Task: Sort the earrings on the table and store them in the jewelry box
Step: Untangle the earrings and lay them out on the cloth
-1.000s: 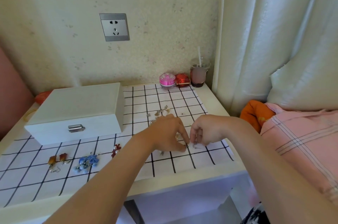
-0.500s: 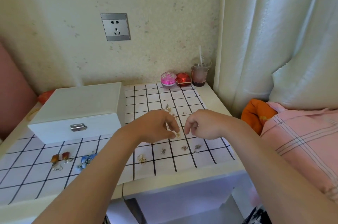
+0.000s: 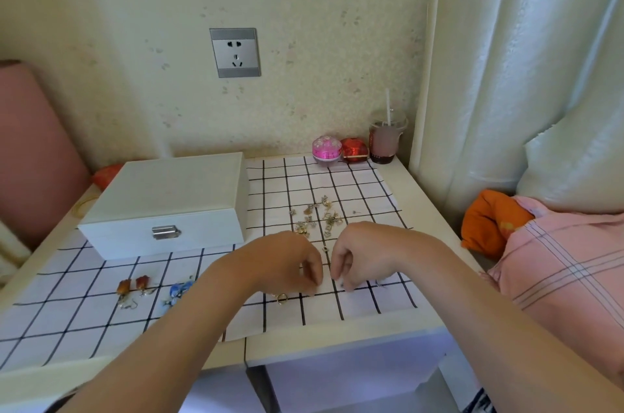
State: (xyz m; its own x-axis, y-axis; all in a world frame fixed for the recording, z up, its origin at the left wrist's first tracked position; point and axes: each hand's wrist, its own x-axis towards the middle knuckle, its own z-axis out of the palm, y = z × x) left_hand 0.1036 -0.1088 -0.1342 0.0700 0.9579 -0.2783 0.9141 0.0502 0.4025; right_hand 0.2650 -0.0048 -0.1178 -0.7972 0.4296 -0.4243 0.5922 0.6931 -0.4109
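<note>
1. Box [image 3: 162, 206]: white, lid shut, metal latch [image 3: 165, 232] facing me. It stands on the left rear of the surface [image 3: 429, 206], over the edge of the grid cloth [image 3: 337, 183].

2. Loose earrings [image 3: 315, 218]: a small metal heap on the cloth right of the box, just beyond my knuckles. One stray piece [image 3: 325, 249] lies between my two hands.

3. Orange pair [image 3: 133, 286]: set side by side on the cloth in front of the box, near left.

4. Blue pair [image 3: 179, 289]: just right of the orange pair, partly behind my left forearm.

5. Gold hoops [image 3: 280, 298]: on the cloth, right under my left wrist.

6. Left grip [image 3: 290, 264]: fingers curled down, tips on the cloth near a grid line. I cannot tell whether it is clamped on anything.

7. Right grip [image 3: 361, 257]: just beside the left, not touching it, fingers curled down to the cloth. A tiny bit of metal shows at the tips; held or only touched, I cannot tell.

8. Rear right corner: pink jar [image 3: 326, 149], red jar [image 3: 354, 150] touching it, then a cup [image 3: 385, 142] with a straw.

9. Wall: grey socket [image 3: 234, 53] above the box. Curtain [image 3: 506, 58] to the right.
</note>
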